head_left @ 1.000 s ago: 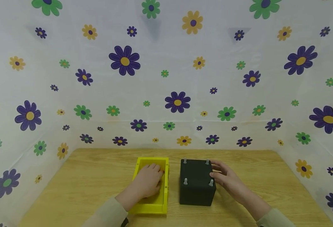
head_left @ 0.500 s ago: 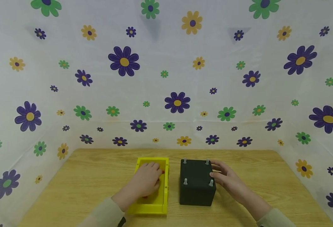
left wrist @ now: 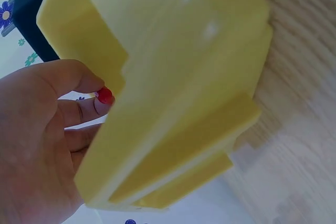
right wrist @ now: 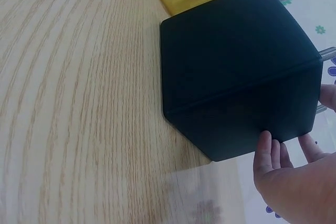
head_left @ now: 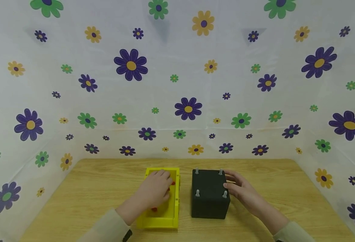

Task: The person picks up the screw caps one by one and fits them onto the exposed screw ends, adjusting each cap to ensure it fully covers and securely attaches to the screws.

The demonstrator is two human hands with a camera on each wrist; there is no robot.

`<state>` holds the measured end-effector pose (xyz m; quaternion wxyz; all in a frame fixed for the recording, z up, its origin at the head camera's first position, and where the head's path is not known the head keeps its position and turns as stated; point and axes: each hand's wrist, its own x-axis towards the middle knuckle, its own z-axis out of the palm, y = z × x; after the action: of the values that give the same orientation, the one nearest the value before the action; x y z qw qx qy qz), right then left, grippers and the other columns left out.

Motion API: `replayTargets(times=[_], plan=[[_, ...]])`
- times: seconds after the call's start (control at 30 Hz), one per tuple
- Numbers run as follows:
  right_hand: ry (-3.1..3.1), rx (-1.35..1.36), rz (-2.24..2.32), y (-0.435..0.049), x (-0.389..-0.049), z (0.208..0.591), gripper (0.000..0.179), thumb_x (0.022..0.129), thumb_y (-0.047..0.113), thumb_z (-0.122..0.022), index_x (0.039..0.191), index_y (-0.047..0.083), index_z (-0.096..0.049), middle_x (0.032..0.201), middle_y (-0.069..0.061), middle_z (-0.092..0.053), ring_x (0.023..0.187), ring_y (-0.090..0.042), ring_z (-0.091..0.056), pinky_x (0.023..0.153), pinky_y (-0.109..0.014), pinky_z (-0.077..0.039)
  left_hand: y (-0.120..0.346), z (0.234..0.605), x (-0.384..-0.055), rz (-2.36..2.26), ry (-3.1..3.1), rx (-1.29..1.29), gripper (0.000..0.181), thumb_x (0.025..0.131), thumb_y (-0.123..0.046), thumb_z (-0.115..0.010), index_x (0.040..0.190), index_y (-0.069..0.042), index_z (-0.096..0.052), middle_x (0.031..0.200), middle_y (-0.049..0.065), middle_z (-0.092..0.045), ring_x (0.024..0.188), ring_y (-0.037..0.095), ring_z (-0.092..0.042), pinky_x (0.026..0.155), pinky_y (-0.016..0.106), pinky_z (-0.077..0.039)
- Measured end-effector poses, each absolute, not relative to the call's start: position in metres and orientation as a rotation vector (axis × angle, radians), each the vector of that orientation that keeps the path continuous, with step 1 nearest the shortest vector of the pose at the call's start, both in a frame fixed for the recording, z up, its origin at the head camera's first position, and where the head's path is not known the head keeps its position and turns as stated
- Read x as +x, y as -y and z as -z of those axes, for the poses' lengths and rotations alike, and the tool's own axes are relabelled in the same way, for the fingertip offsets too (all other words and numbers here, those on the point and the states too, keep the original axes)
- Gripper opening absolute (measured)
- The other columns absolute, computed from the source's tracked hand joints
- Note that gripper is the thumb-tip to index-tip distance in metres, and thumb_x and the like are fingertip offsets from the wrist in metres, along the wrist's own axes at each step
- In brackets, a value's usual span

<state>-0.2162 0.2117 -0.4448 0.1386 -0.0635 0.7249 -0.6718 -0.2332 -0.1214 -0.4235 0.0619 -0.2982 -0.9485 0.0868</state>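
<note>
My left hand (head_left: 153, 188) is inside a yellow bin (head_left: 175, 222) and pinches a small red piece (left wrist: 105, 95) between thumb and forefinger. Its exact kind is too small to tell. Other red pieces (head_left: 154, 209) lie in the bin, partly under the hand. To the right stands a black block (head_left: 210, 206) with several metal bolts (head_left: 197, 193) sticking up at the corners of its top. My right hand (head_left: 245, 193) rests against the block's right side, its fingertips (right wrist: 266, 137) touching that face and the thumb near the top edge.
Bin and block stand side by side on a wooden table (head_left: 104, 178), with a narrow gap between them. A white curtain (head_left: 162, 94) with printed flowers encloses the table at the back and both sides.
My left hand has drawn slightly left and toward me within the bin, uncovering more red pieces. The right hand and the block have stayed in place.
</note>
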Motion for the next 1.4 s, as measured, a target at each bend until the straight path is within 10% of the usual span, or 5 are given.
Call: replayTargets(times=[1.4], plan=[[-2.108,-0.187,1.928,-0.211,-0.216,0.445,0.069,0.107,0.02,-0.06,0.165,0.001,-0.026,0.167,-0.029,-0.031,0.137,-0.026,-0.057,0.109,-0.028,-0.054,0.113,0.391,-0.24,-0.287,2.803,-0.94,0.034,0.099,-0.028,-0.072,0.128,-0.01,-0.071,0.135,0.008,-0.067,0.128,0.026,-0.062,0.118,0.045,-0.051]])
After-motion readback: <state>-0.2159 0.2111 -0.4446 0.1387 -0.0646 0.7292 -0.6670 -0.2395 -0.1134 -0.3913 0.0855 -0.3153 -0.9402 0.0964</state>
